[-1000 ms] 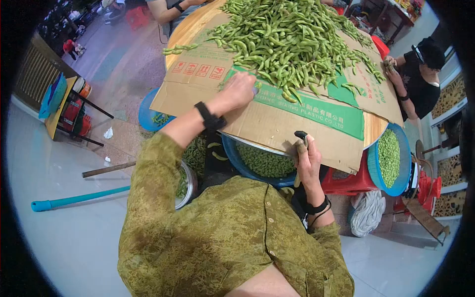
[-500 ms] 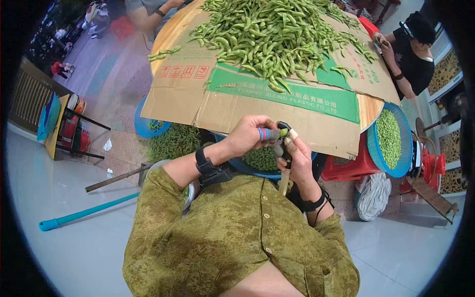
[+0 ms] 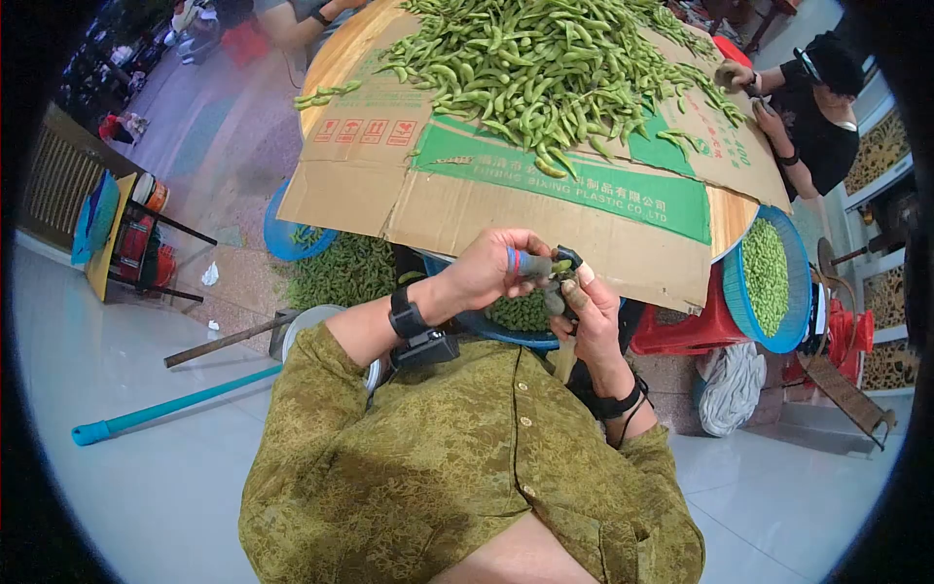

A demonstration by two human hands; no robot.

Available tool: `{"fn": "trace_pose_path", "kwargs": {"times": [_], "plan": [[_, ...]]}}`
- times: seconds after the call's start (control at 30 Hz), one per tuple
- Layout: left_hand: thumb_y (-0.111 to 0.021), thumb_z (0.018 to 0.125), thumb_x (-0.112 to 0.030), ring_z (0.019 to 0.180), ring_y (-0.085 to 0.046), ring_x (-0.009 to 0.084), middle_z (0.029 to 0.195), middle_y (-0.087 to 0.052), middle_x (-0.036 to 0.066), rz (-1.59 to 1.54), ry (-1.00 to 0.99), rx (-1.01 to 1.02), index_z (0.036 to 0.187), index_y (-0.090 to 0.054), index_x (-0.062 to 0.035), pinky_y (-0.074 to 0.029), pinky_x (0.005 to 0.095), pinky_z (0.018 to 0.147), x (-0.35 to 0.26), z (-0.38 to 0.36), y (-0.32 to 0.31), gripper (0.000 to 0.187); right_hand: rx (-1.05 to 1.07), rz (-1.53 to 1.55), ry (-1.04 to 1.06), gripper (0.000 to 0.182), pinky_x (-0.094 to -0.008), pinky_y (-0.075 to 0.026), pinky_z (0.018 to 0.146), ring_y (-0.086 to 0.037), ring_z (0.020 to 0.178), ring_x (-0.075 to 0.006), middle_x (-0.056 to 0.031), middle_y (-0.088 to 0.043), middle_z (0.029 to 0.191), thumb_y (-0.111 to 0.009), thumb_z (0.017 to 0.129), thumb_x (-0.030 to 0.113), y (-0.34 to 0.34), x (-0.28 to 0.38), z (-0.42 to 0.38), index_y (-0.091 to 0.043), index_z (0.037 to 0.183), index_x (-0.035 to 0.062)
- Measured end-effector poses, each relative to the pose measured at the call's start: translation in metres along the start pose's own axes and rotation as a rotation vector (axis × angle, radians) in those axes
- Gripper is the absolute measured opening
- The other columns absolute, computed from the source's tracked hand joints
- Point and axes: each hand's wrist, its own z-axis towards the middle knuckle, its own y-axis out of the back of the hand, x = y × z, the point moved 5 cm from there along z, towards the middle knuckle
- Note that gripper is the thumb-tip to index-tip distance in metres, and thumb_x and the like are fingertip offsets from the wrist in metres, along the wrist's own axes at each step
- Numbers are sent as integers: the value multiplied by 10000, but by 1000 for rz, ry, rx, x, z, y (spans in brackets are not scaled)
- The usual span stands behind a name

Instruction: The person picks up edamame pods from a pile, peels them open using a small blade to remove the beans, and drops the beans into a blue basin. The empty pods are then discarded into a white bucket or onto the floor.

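Note:
My left hand [image 3: 486,271], with a grey finger cover and a blue-and-red band on it, is pinched against a green soybean pod [image 3: 562,266]. My right hand [image 3: 593,319] grips the same pod from the other side; it has dark finger covers and white wrapping on a finger. The fingers partly hide the pod. Under both hands sits a blue basin [image 3: 530,341] with green contents, partly covered by my arms. Beyond them, a large heap of soybean pods [image 3: 530,78] lies on flattened cardboard [image 3: 341,195] over a round wooden table.
At right, a blue basket [image 3: 803,302] of shelled beans [image 3: 766,277] rests by a red stool [image 3: 671,336]. Green pods [image 3: 341,282] lie on the floor at left, near a teal pole [image 3: 175,420]. One person [image 3: 822,127] handles something at right; another person's arm [image 3: 292,29] shows at the top left.
My hands stay together around the pod, with slight finger shifts; less of the pod shows now. The person at right has moved one hand towards the heap. The view has shifted a little.

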Motion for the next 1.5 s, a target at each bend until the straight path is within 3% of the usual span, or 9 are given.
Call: {"fn": "trace_pose_path", "kwargs": {"times": [0.27, 0.37, 0.47, 0.57, 0.9, 0.97, 1.17, 1.23, 1.5], "plan": [[-606, 878, -102, 611, -566, 86, 850, -639, 43, -375, 209, 130, 955, -599, -57, -407, 198, 470, 18, -6, -4, 89, 8, 54, -66, 257, -204, -319, 370, -413, 440, -72, -27, -547, 716, -483, 944, 99, -3, 2, -4, -550, 1169, -4], [-612, 839, -63, 601, -581, 145, 770, -613, 77, 425, -105, -40, 945, -568, -37, -426, 236, 485, -15, -11, -8, 118, -1, 177, -149, 307, -204, -319, 365, -416, 445, -74, -29, -549, 731, -500, 945, 132, 0, -5, -4, -528, 1228, 14], [-605, 677, -7, 731, -595, 299, 772, -560, 153, 1278, -895, -39, 914, -561, -20, -478, 353, 591, -42, -28, -29, 241, 19, 205, -193, 348, -200, -313, 362, -388, 441, -67, -29, -545, 737, -506, 950, 166, -7, 1, -2, -505, 1272, 34], [-591, 666, 3, 691, -583, 306, 740, -535, 141, 1618, -892, -53, 915, -556, -8, -473, 385, 580, -39, -35, -38, 252, 46, 288, -231, 359, -198, -306, 356, -361, 429, -62, -26, -541, 733, -498, 951, 164, -9, -1, 0, -494, 1288, 40], [-592, 812, -68, 605, -596, 222, 691, -595, 97, 975, -785, -68, 889, -638, -13, -447, 297, 532, -35, -25, -24, 105, 13, 164, -192, 345, -187, -306, 333, -351, 412, -49, 5, -500, 689, -480, 962, 172, -9, 0, -3, -481, 1278, 33], [-589, 868, -119, 592, -562, 124, 659, -595, 66, 537, -257, -110, 859, -659, -15, -425, 260, 537, -19, -20, -14, 126, 1, 132, -173, 320, -187, -312, 342, -358, 417, -47, 8, -505, 686, -486, 957, 153, -8, -2, -2, -502, 1251, 27], [-531, 886, -91, 605, -509, 65, 638, -567, 8, 661, -232, -139, 916, -675, -34, -413, 244, 543, 4, -22, -4, 157, -82, -363, 0, 221, -202, -358, 457, -438, 520, -45, 2, -571, 747, -583, 869, 13, 7, -9, -2, -580, 1090, -3], [-525, 885, -85, 608, -515, 72, 642, -573, 13, 688, -281, -139, 932, -671, -36, -421, 248, 553, 7, -24, -7, 161, -134, -846, 439, 246, -226, -414, 534, -487, 589, -78, -23, -565, 729, -626, 838, 11, -2, 6, -3, -577, 1078, -15], [-518, 875, -60, 697, -562, 116, 749, -623, 64, 662, -193, 22, 1032, -632, -14, -461, 286, 641, 7, -34, -18, 200, -46, -1065, 496, 249, -318, -458, 569, -569, 629, -270, -152, -537, 739, -592, 703, -48, 1, 8, -4, -541, 945, -18]]}}
